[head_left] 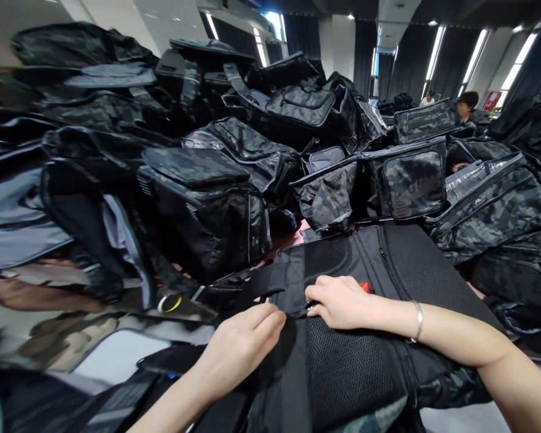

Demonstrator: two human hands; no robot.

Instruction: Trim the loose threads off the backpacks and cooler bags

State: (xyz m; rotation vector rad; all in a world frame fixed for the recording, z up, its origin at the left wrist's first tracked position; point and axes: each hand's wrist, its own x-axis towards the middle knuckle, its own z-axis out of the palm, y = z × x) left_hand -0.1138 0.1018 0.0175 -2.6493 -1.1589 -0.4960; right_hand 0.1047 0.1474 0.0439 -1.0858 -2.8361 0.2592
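Observation:
A black backpack (349,367) lies in front of me with its mesh padded back facing up and some camouflage fabric showing along its lower edge. My right hand (338,302) is closed over the middle of it. A red end (365,287) sticks out behind the fingers and a small metal tip shows at the fingertips, which looks like thread snips mostly hidden by the hand. Just left of that tip, my left hand (247,337) is closed at the bag's black webbing strap (293,282). What its fingers pinch is hidden.
Camouflage and black bags (198,210) are heaped across the far side and to the right. At the left edge another person's forearm (36,294) reaches in, near a roll of tape (169,302). Farther back, people (466,105) are partly hidden behind bags.

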